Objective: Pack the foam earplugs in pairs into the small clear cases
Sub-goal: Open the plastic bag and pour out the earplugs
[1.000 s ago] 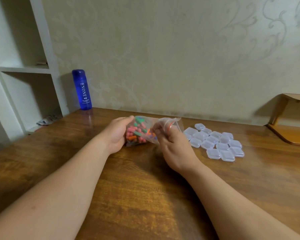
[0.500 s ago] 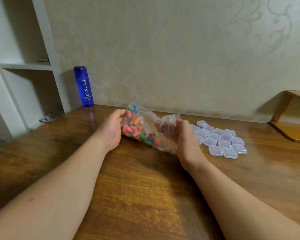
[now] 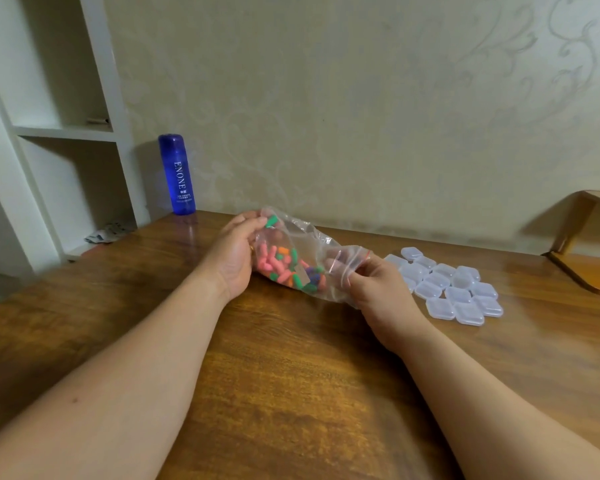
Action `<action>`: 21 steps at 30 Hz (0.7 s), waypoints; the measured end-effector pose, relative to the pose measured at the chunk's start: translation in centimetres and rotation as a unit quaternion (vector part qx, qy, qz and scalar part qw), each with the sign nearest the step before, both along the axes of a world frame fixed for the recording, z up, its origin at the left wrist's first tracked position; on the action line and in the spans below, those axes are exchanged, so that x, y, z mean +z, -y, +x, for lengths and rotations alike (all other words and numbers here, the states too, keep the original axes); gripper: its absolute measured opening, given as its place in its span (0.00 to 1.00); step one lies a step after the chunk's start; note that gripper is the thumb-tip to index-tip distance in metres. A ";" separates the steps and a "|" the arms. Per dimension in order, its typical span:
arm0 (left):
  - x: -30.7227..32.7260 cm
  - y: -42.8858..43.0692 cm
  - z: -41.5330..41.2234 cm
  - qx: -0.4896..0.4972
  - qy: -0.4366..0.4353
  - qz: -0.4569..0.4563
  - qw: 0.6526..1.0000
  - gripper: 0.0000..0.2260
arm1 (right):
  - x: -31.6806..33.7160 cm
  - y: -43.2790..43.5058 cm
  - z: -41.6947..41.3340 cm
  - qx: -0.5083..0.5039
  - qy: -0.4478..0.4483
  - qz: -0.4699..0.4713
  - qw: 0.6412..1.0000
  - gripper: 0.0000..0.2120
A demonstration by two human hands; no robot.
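Observation:
A clear zip bag point(image 3: 303, 237) with a red seal strip holds several pink, green, orange and purple foam earplugs point(image 3: 284, 266). My left hand point(image 3: 234, 258) grips the bag's closed bottom end, raised a little above the table. My right hand point(image 3: 371, 282) pinches the bag's mouth at the red strip, lower and to the right, so the bag slopes down toward it. Several small clear cases point(image 3: 454, 289), all closed, lie in a cluster on the wooden table point(image 3: 291, 375) just right of my right hand.
A blue bottle point(image 3: 177, 174) stands at the table's back left corner by the wall. White shelves point(image 3: 59, 129) rise at the left. A wooden chair part point(image 3: 589, 271) sits at the far right.
My left hand has lifted the bag's bottom end and the bag has stretched out toward the right. The earplugs have slid down toward the mouth held by my right hand.

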State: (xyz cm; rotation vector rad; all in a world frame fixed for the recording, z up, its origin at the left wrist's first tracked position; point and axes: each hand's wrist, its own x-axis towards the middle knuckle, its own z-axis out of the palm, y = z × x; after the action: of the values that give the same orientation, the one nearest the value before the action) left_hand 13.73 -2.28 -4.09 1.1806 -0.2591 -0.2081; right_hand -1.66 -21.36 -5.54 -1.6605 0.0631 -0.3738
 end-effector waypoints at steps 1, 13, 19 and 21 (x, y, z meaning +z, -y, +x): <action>0.1 0.0 0.0 0.000 -0.002 -0.005 1.000 0.11 | 0.2 -0.3 -0.1 -0.008 0.004 -0.012 1.000 0.08; 0.4 -0.5 0.1 -0.062 -0.014 -0.020 0.998 0.08 | 0.9 -0.8 -0.4 0.010 -0.001 -0.235 0.972 0.12; -0.1 0.7 0.0 -0.009 0.041 0.021 0.999 0.04 | 1.6 -1.5 0.1 0.032 -0.006 -0.305 0.952 0.16; 0.0 0.5 0.0 0.011 0.049 0.037 0.998 0.07 | 1.8 -1.8 0.4 0.032 -0.040 -0.299 0.953 0.29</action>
State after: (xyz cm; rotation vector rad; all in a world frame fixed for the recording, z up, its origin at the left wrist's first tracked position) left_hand 13.76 -2.79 -4.11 1.2678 -0.3261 -0.1427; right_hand -1.29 -19.52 -3.69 -2.2730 -0.0496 -0.2898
